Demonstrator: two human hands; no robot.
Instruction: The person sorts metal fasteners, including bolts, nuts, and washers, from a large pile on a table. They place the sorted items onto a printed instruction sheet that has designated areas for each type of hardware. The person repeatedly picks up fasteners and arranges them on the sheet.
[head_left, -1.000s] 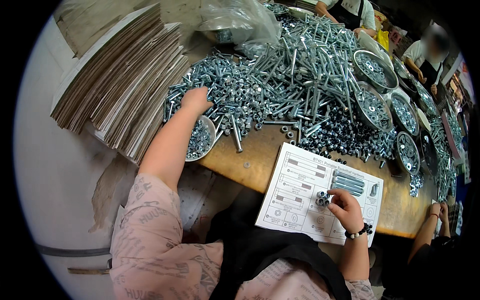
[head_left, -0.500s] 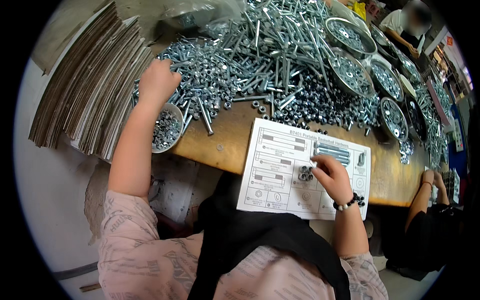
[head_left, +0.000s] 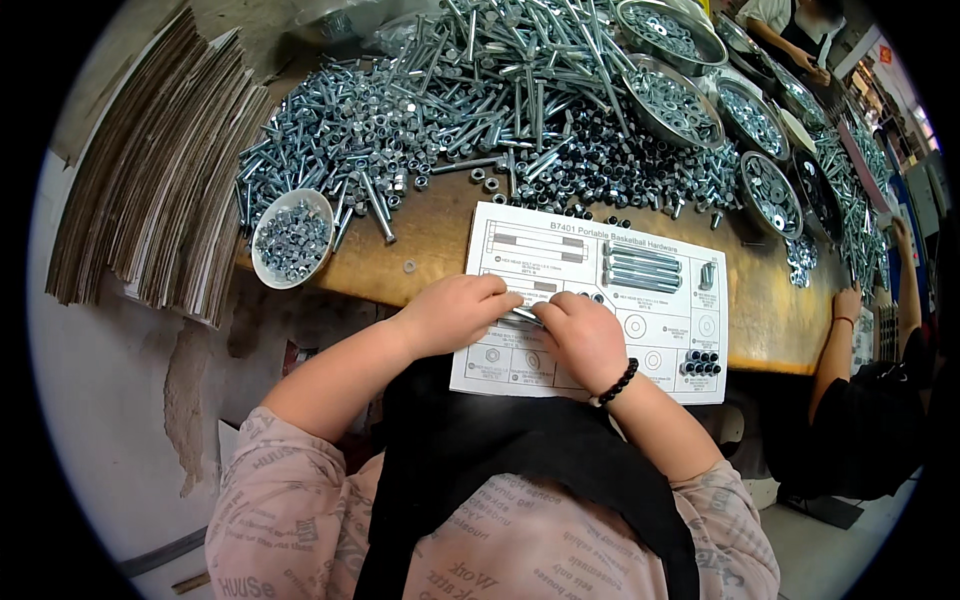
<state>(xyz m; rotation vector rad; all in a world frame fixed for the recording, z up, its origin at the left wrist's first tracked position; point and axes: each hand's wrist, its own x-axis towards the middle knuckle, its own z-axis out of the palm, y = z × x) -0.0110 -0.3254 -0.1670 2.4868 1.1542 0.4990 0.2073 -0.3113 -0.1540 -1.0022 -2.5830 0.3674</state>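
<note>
Watching remotely, I saw the left hand (head_left: 460,312) and right hand (head_left: 588,345) both pinching a silvery fastener (head_left: 527,316) between them, seemingly to steady it over the printed hardware sheet (head_left: 650,335), where bolts (head_left: 642,268) lay parallel beyond the right hand, probably for neatness.

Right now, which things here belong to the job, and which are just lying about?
Seemingly in use: left hand and right hand at shiny metal, printed sheet below, bolts lined up on it, black nuts grouped there, hardware heap.

Probably lying about: cardboard stack, lone small ring.
</note>
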